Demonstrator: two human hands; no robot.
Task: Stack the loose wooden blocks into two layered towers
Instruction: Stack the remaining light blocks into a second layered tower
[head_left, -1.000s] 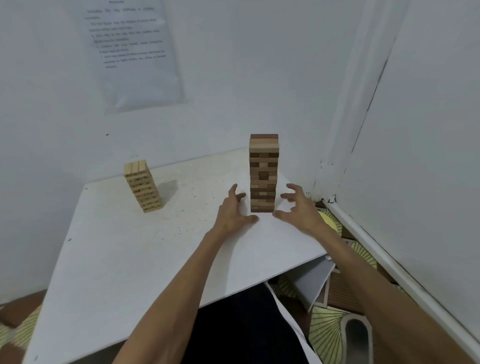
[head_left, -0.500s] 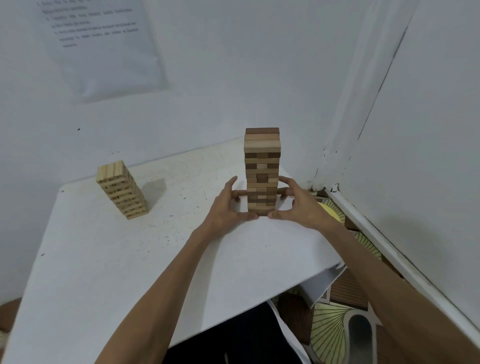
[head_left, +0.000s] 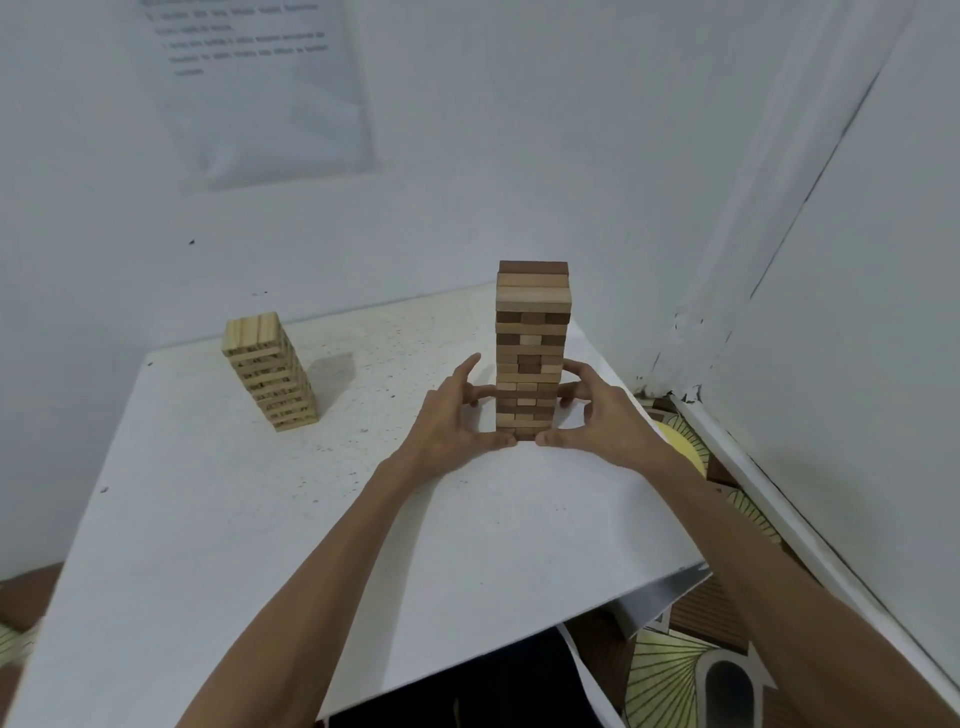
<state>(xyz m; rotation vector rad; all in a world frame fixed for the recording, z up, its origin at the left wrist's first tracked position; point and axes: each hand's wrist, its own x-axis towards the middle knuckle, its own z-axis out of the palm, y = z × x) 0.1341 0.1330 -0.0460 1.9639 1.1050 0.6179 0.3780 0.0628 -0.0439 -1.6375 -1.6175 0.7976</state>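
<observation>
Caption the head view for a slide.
Left hand and right hand grip the tall tower low; a short pale tower stands apart.

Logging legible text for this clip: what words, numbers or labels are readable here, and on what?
White paper sheet on the wall: several printed lines, too blurred to read.
Short tower of pale wooden blocks: dark marks on the block sides, too small to read.
Tall tower of mixed brown wooden blocks: no text visible.
</observation>
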